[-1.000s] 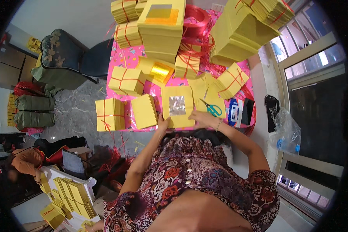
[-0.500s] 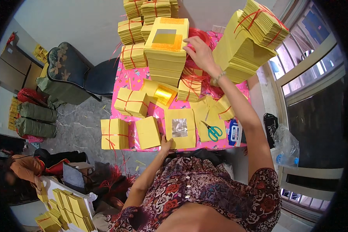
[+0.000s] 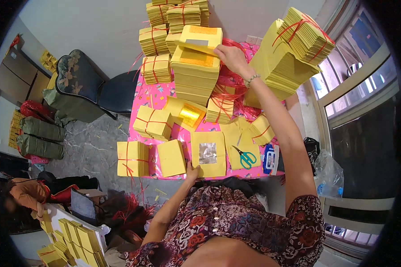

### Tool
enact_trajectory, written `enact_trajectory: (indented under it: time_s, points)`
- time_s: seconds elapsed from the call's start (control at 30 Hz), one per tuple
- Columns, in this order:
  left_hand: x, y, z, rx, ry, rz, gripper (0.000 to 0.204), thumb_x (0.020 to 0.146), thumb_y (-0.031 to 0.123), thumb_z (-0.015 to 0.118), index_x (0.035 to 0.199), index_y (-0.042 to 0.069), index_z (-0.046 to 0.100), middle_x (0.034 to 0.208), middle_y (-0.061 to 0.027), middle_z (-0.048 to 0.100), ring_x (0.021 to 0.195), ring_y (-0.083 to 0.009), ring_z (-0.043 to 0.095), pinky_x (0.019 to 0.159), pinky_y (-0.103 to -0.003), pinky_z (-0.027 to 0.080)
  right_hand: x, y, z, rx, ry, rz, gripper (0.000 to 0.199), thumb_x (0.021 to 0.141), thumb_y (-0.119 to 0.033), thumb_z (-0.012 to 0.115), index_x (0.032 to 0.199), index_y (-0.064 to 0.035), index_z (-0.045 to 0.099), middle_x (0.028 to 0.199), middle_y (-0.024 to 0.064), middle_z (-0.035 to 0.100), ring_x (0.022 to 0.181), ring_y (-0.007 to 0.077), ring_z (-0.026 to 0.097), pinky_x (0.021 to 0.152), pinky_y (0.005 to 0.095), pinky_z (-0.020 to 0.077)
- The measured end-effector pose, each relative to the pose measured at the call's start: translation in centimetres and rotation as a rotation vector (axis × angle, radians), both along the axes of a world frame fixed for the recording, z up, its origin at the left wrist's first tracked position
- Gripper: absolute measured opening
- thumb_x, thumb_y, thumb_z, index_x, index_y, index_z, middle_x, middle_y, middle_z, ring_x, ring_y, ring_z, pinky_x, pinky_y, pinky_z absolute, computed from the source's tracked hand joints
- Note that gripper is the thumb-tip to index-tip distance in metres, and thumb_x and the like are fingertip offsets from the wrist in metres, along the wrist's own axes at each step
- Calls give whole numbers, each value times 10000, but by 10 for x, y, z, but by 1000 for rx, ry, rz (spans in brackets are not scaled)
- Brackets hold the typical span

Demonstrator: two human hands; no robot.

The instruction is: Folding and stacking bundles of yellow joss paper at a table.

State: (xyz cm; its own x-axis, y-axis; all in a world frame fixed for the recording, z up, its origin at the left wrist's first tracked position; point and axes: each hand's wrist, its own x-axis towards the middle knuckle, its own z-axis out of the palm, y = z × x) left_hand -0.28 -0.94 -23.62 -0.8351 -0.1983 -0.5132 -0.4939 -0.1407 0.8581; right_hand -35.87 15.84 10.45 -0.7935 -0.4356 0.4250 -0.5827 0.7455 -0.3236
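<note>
My right hand reaches to the tall stack of yellow paper at the back of the table. Its fingers pinch the right corner of the top yellow sheet, which lifts and bends off the stack; orange and grey patches show on it. My left hand rests at the near table edge, thumb and forefinger apart. It touches the lower left corner of a yellow sheet with a silver foil square. Left of that hand lies a small stack of yellow paper. Teal-handled scissors lie on another yellow sheet to the right.
Bundles tied with red string stand about the pink patterned tablecloth. A tall pile rises at the back right. Nearby are a blue-and-white packet, a dark chair and, lower left, another person.
My right hand has closed on the top sheet's corner and raised its near side off the tall stack. The left hand stays at the foil sheet. The view has shifted slightly.
</note>
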Motion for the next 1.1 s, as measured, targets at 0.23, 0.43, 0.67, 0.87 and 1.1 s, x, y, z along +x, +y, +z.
enact_trajectory:
  time_s: [0.23,0.43,0.67,0.87,1.1]
  points:
    - [0,0,-1,-11,-24,-10,446,830,37,583,1235,42,396,1090,-109,552,977,-200,533,840,-314,451,-4,3,4,-616,87,-97,130,879,-164,537,938,-61,591,801,169,630,723,324,623,630,405,469]
    - [1,2,-1,33,8,15,440,832,24,577,1231,35,393,1082,-105,553,977,-198,533,836,-307,452,-4,9,7,-489,224,-30,89,850,-123,547,895,-60,590,799,127,605,729,312,609,625,393,474]
    - [2,1,0,-38,2,-27,475,841,37,571,1262,27,352,1094,-132,550,996,-225,536,847,-327,450,16,0,15,181,103,241,340,798,-290,649,1022,-37,614,980,101,594,805,265,607,710,361,487]
    - [7,7,11,-367,71,-180,728,790,166,640,1357,-23,224,1185,-259,488,1068,-369,501,929,-420,402,7,3,11,150,-12,252,428,787,-362,667,1036,-16,625,995,116,601,881,272,594,768,357,477]
    - [11,17,51,-848,220,-388,868,746,200,651,1357,-124,126,1303,-337,324,1214,-460,315,1044,-479,238,10,5,7,44,-65,256,385,819,-340,643,1004,-2,636,999,120,610,890,277,597,773,355,474]
